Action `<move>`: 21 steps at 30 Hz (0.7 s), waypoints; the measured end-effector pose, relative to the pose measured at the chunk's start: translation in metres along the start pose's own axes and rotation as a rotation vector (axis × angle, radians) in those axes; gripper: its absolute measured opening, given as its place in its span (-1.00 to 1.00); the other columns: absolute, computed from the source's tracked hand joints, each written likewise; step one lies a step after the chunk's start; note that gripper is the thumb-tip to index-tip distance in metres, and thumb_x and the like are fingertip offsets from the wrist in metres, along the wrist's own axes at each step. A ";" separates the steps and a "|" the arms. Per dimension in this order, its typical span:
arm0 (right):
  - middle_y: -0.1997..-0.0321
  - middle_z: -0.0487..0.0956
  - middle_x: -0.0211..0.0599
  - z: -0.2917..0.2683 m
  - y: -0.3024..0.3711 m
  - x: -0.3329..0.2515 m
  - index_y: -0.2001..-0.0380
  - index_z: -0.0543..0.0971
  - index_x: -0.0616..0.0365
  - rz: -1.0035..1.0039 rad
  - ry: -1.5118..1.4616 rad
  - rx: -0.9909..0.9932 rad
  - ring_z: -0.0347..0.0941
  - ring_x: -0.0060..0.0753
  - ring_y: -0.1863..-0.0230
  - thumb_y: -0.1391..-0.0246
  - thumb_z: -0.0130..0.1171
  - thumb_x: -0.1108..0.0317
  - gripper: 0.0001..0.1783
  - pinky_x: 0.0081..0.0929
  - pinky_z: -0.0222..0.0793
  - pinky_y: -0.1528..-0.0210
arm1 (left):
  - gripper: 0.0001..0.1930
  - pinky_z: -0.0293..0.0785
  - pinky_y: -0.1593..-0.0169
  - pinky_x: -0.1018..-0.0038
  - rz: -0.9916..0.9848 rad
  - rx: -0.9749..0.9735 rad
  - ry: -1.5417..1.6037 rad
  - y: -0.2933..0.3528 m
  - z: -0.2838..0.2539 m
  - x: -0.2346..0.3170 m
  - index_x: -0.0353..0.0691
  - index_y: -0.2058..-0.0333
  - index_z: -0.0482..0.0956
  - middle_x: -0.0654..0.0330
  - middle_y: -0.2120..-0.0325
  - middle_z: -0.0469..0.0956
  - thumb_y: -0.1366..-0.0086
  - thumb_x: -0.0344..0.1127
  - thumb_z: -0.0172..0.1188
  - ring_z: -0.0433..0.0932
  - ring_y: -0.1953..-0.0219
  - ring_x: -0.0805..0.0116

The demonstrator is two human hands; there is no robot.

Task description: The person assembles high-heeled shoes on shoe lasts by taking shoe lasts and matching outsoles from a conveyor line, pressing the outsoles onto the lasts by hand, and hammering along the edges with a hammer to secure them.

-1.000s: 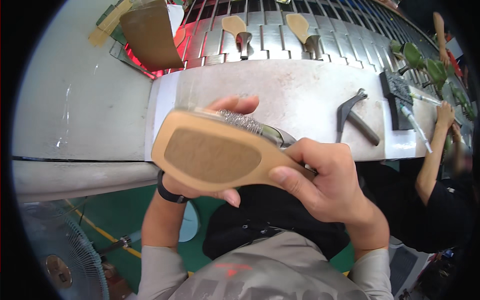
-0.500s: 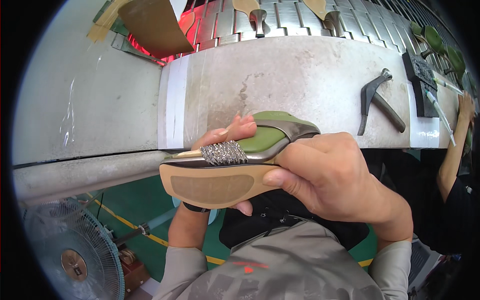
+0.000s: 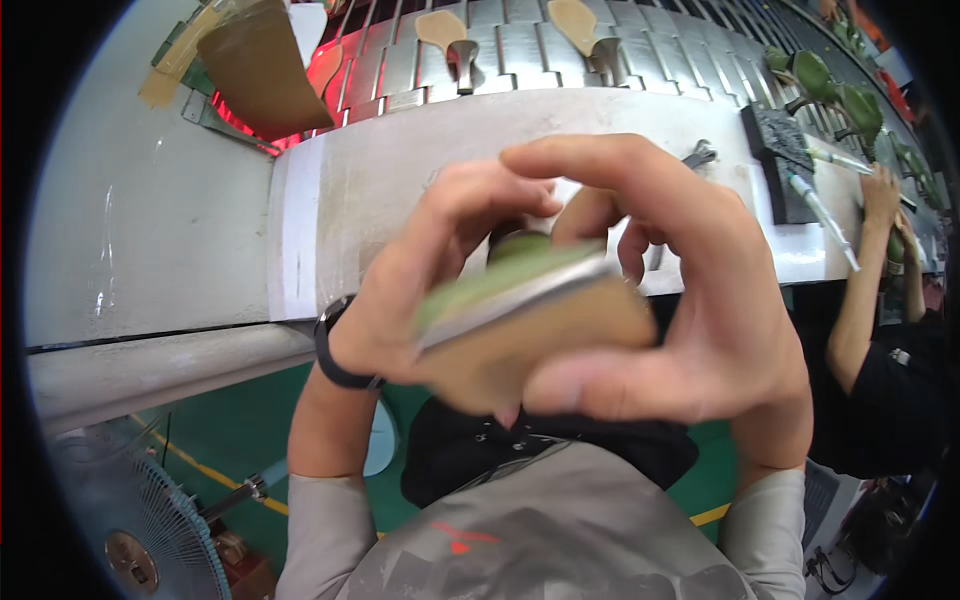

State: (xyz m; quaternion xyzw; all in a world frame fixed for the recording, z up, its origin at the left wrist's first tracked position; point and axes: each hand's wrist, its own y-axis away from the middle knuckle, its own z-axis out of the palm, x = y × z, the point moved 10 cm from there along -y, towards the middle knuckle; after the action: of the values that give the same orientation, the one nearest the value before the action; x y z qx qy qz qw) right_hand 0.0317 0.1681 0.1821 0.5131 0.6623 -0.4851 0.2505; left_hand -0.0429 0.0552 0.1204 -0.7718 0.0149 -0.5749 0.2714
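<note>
Here it is, right between my two hands: a shoe (image 3: 545,325), held up in front of me at the near edge of the whitish worktop (image 3: 370,190), its shape smeared by blur. The tan sole tips toward my eyes, a green upper slants along the far side, and a pale, shiny strip with a dark line runs between them. My left hand (image 3: 395,285), black band (image 3: 333,345) round the wrist, has a firm hold at the left end, the palm side pressed to the shoe, fingers bent over behind it, one pink fingertip peeking out below. And my right hand (image 3: 715,300)! Thumb laid across the sole, index finger arched high toward the left fingertips, a gap showing under the curl; whether those fingers truly clasp the shoe, I can't tell. Just past my right knuckles pokes a tool's metal head (image 3: 701,153), the rest mostly hidden. Farther right sits a dark block (image 3: 785,190), with a white, pen-like stick (image 3: 822,220) slanting beside it, and a co-worker's hand (image 3: 880,198) near that. Up ahead, two tan sole pieces with dark heels lie on the metal-slatted conveyor (image 3: 510,60).
</note>
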 end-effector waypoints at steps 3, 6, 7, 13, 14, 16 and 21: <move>0.04 0.65 -0.27 -0.034 0.009 0.032 -0.23 0.49 0.36 0.262 -0.192 0.235 0.58 -0.51 0.04 -0.21 0.33 0.14 -0.35 -0.52 0.49 -0.05 | -0.35 0.25 -0.44 0.28 -0.268 0.187 0.266 0.002 -0.013 -0.060 -0.34 -0.21 0.46 0.11 -0.22 0.46 -0.27 -0.15 0.50 0.40 -0.32 0.27; -0.10 0.60 -0.07 -0.058 0.050 0.062 -0.29 0.37 0.44 0.384 -0.365 0.460 0.56 -0.34 -0.15 -0.38 0.08 0.19 -0.41 -0.41 0.43 -0.23 | -0.46 0.33 -0.38 0.27 -0.438 0.422 0.440 0.035 -0.019 -0.106 -0.43 -0.16 0.50 0.00 -0.14 0.58 -0.67 -0.02 -0.18 0.52 -0.23 0.24; -0.12 0.61 -0.02 -0.059 0.077 0.077 -0.30 0.34 0.42 0.392 -0.427 0.598 0.63 -0.26 -0.09 -0.39 0.07 0.14 -0.38 -0.36 0.58 -0.14 | -0.41 0.38 -0.34 0.24 -0.468 0.444 0.478 0.045 -0.012 -0.113 -0.46 -0.20 0.45 0.00 -0.14 0.56 -0.67 0.02 -0.25 0.51 -0.23 0.23; -0.06 0.63 -0.17 0.070 0.174 0.117 -0.18 0.44 0.32 0.669 -0.948 0.562 0.65 -0.33 -0.01 -0.15 0.42 0.43 -0.42 -0.38 0.56 -0.16 | -0.61 0.43 -0.02 0.53 -0.146 0.750 0.120 0.020 -0.055 -0.068 -0.38 0.07 0.65 0.20 0.15 0.62 -0.62 -0.16 -0.05 0.51 0.10 0.51; -0.03 0.65 -0.16 0.078 0.170 0.117 -0.14 0.49 0.32 0.699 -0.790 0.448 0.65 -0.33 -0.02 -0.12 0.44 0.43 -0.45 -0.37 0.56 -0.15 | -0.63 0.41 0.04 0.56 -0.155 0.636 0.133 0.005 -0.056 -0.062 -0.35 0.15 0.67 0.23 0.20 0.62 -0.60 -0.19 -0.03 0.49 0.14 0.53; 0.06 0.69 -0.13 0.067 0.137 0.100 -0.06 0.59 0.32 0.465 -0.105 0.194 0.65 -0.31 0.01 -0.02 0.53 0.41 -0.47 -0.39 0.56 -0.05 | -0.61 0.38 0.11 0.58 -0.158 0.473 0.018 -0.009 -0.052 -0.062 -0.34 0.30 0.69 0.25 0.31 0.62 -0.59 -0.18 0.01 0.49 0.22 0.54; 0.31 0.59 -0.45 0.019 0.048 0.042 -0.38 0.38 0.18 0.274 0.060 0.250 0.37 -0.75 0.45 0.11 0.55 0.49 -0.07 -0.71 0.33 0.37 | -0.37 0.44 0.10 0.50 0.002 0.323 -0.092 -0.026 -0.040 -0.045 -0.34 0.23 0.68 0.19 0.34 0.64 -0.66 0.10 -0.21 0.54 0.25 0.45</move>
State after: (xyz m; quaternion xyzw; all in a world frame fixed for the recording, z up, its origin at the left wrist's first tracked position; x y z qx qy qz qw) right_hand 0.0585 0.1695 0.1214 0.6399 0.5281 -0.5093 0.2287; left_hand -0.1009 0.0762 0.0996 -0.7435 -0.0896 -0.5337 0.3928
